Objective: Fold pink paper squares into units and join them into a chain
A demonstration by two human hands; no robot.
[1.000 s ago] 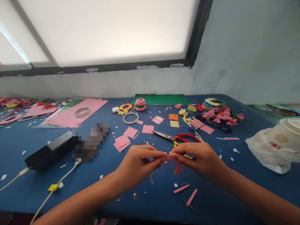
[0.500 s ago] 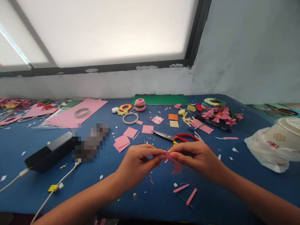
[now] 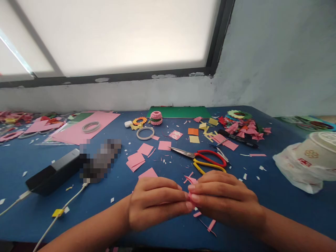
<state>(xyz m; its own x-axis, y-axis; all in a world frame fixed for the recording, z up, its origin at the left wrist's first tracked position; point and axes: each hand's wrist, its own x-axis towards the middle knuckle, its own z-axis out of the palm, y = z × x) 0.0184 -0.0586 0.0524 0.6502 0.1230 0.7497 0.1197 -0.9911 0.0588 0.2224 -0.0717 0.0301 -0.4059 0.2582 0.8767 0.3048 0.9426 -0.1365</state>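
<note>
Pink paper point(image 3: 191, 180), small and bent out of flat, sits between the fingertips in the head view, low and right of centre, on the near side of the scissors point(image 3: 195, 155); the left hand point(image 3: 159, 203) and the right hand point(image 3: 227, 199) meet at the tips, both pinching this one piece, whose folds are mostly hidden by the fingers; a narrow point of it sticks out just beyond the right fingertips. It looks partway through being folded, though how many creases it has cannot be told.

Around it the stages seem to lie side by side; done, it appears, are the folded pieces heaped in the colourful pile point(image 3: 245, 127) at the far right, and the stacked pink ring point(image 3: 156, 120) beside the green sheet point(image 3: 180, 112); not yet folded are the flat pink squares point(image 3: 165, 145) beyond the left hand, another pink square point(image 3: 148, 173) partly covered by that hand, an orange square point(image 3: 193, 131) and a yellow square point(image 3: 194, 139); the large pink sheet point(image 3: 105, 120) to the left looks uncut into squares. The scissors lie loose on the blue table point(image 3: 97, 213), held by neither hand; pink strips point(image 3: 211, 225) on the near side suggest trimming is behind some pieces.
</note>
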